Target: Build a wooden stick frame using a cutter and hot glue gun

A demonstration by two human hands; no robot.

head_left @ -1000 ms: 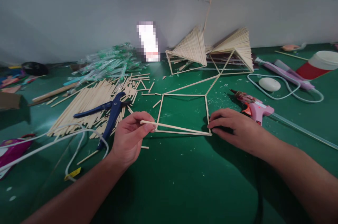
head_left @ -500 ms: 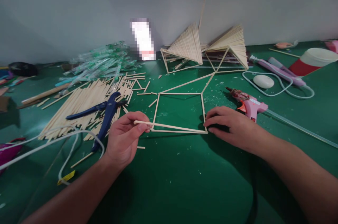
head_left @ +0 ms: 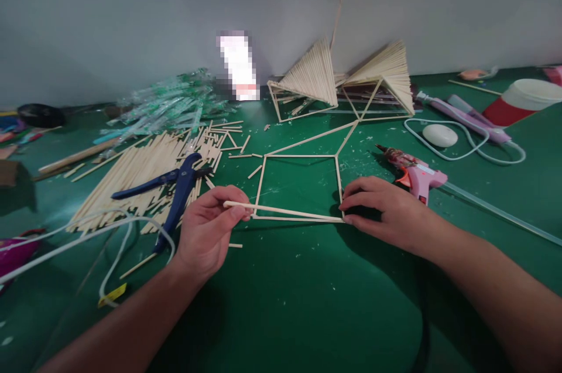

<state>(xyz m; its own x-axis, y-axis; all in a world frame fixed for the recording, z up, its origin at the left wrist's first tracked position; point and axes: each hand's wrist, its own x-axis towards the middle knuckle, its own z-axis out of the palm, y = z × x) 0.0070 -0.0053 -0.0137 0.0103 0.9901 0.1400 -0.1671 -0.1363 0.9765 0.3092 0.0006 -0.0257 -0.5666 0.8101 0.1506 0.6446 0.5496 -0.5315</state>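
My left hand point(head_left: 208, 223) pinches a thin wooden stick point(head_left: 281, 210) between thumb and fingers. The stick slants rightward, its far end down at the front right corner of a four-sided stick frame point(head_left: 301, 156) on the table. Its left end is raised slightly above the frame's front side. At that right corner, the fingers and thumb of my right hand point(head_left: 386, 212) close on the frame's side stick. Two more sticks point(head_left: 311, 138) run from the frame's back corners and meet in a point behind it.
Left lie a blue cutter point(head_left: 178, 200), loose sticks point(head_left: 127, 177), white cable point(head_left: 127, 244) and clear wrapped bundles point(head_left: 175, 98). A pink glue gun point(head_left: 417, 174), white oval object point(head_left: 439, 135) and red-white cup point(head_left: 513, 105) are right. Fanned stick models point(head_left: 309, 77) stand behind, near a blurred bright screen point(head_left: 239, 65).
My right thumb has edged onto the frame's front right corner. The left hand and its stick keep their place.
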